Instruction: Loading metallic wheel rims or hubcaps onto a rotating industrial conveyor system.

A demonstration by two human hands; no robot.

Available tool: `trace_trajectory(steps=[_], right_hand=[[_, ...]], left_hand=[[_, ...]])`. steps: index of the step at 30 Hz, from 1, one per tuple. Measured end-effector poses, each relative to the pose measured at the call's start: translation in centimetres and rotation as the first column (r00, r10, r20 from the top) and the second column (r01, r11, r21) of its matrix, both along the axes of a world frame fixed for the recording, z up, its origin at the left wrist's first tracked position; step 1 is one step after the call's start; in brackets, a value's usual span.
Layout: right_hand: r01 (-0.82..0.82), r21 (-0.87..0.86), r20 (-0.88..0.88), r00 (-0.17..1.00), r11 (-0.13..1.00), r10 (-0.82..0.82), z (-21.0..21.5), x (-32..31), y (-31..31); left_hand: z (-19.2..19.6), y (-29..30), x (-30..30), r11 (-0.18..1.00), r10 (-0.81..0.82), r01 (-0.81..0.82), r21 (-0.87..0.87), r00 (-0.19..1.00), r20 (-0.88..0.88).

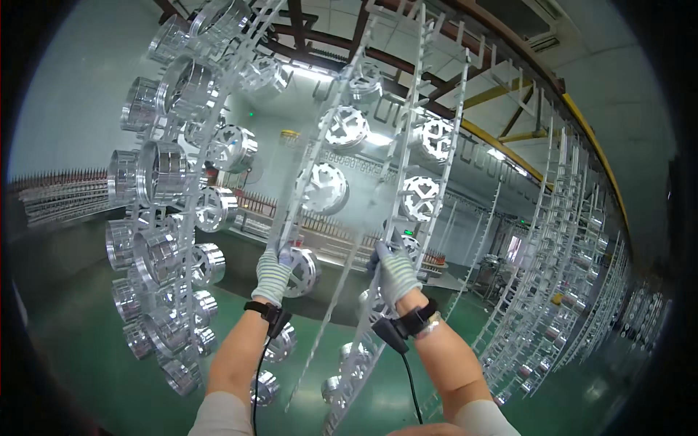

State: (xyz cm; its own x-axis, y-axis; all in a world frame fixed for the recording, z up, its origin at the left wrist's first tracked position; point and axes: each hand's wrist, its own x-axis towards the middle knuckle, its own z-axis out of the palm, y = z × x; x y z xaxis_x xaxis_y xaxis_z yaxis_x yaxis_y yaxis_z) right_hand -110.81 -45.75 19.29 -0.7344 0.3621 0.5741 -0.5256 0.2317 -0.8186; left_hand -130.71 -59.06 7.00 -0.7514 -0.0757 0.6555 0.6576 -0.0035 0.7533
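Both my hands wear striped knit gloves and are raised in front of me at hanging metal racks. My left hand (273, 277) is closed around the lower part of a slim silver rack bar (314, 156). Shiny metal wheel-shaped parts with cut-out faces hang along this bar, and one wheel part (302, 272) sits just right of that hand. My right hand (397, 275) is closed on another upright rack bar (408, 123), which carries a wheel part (422, 198) above the hand. The fingertips of both hands are partly hidden behind the bars.
At the left hangs a dense column of shiny wheel parts (161, 173). More loaded racks (552, 276) hang in a row at the right, below a curved yellow rail (592, 142). Spiked rods (65, 196) lie stacked by the left wall. The floor (240, 320) is green.
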Motion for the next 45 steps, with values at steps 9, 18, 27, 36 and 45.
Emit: trace_trajectory(steps=[9, 18, 27, 36, 45], right_hand=[[0.241, -0.022, 0.084, 0.968, 0.970, -0.238, -5.4, -7.3, 1.3], [0.125, 0.196, -0.076, 0.991, 0.973, -0.112, -9.7, 2.5, 4.4], [0.799, 0.256, 0.414, 0.417, 0.544, -0.809, -30.3, 37.8, 24.0], [0.968, 0.252, 0.811, -0.202, 0.017, -0.550, -43.0, 68.3, 9.5], [0.606, 0.014, 0.803, -0.480, -0.795, -0.352, -49.7, 75.8, 12.0]], left_hand=[[-14.8, -5.5, 11.7, 0.990, -0.046, 0.036, 0.140, 0.996, 0.070], [-13.5, -8.5, 28.4, 0.881, -0.333, 0.258, 0.396, 0.933, 0.133], [-4.8, 13.4, 37.6, 0.388, -0.904, 0.814, 0.432, 0.428, 0.005], [-0.8, 31.1, 62.2, -0.727, -0.682, 0.521, 0.448, -0.627, -0.377], [0.5, 35.5, 74.0, -0.795, -0.554, 0.362, 0.488, -0.761, -0.338]])
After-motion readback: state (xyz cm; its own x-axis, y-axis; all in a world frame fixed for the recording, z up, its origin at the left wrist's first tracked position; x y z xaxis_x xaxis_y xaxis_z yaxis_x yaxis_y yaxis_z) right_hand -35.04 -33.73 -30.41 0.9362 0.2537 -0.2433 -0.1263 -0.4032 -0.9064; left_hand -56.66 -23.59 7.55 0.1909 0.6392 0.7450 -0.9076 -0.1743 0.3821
